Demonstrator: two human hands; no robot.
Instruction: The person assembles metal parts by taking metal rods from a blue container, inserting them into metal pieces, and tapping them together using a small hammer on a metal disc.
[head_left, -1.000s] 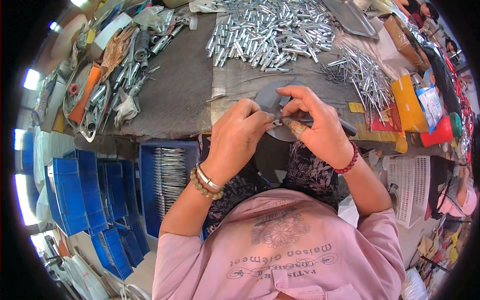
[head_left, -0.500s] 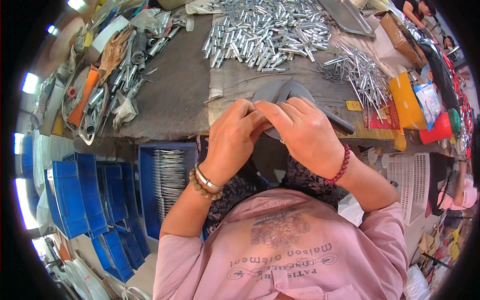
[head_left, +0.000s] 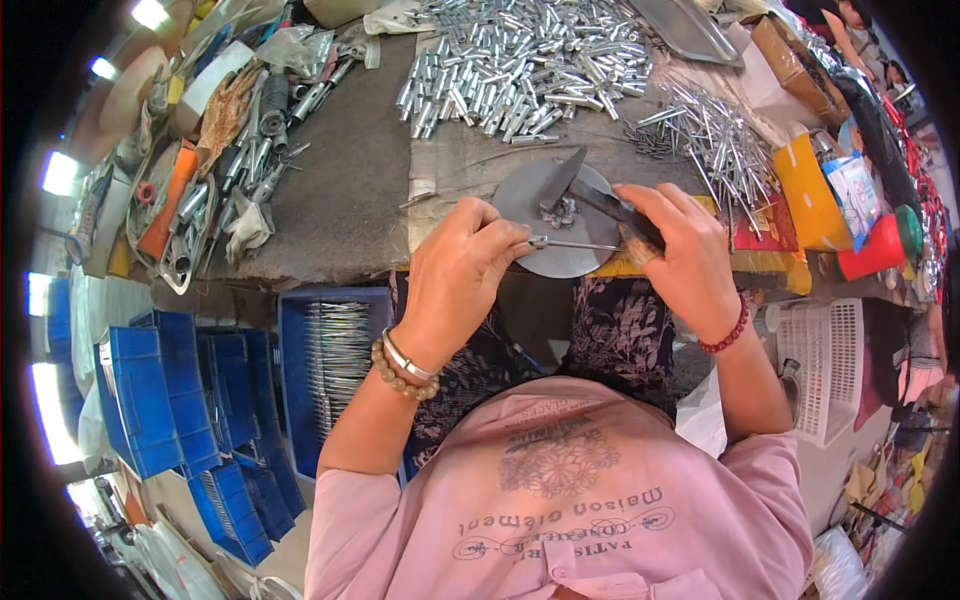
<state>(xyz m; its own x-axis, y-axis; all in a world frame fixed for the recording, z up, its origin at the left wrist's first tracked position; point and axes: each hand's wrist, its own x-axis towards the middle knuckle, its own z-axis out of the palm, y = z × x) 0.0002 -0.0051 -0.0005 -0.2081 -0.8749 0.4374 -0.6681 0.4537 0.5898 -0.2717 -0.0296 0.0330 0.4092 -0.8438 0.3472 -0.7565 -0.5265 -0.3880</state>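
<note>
My left hand [head_left: 462, 275] pinches the end of a thin metal rod [head_left: 580, 245], which points right across the near part of a round grey metal plate [head_left: 525, 195]. Resting over the plate is a hammer [head_left: 565, 178] with a dark pointed head. My right hand [head_left: 685, 260] grips the hammer's handle [head_left: 608, 203], its thumb and fingers on either side of the worn end. Beneath the hammer's head, a small lumpy metal piece [head_left: 560, 213] sits at the plate's middle.
A heap of short metal tubes [head_left: 530, 65] covers the far bench, with thin rods [head_left: 725, 145] piled to its right. Tools crowd the left, near an orange handle [head_left: 168, 200]. Below the bench stand a blue bin of rods [head_left: 290, 380] and a white basket [head_left: 825, 370].
My hands have moved apart; the right one went right and took hold of the hammer's handle. The rod in my left hand and more of the plate now show.
</note>
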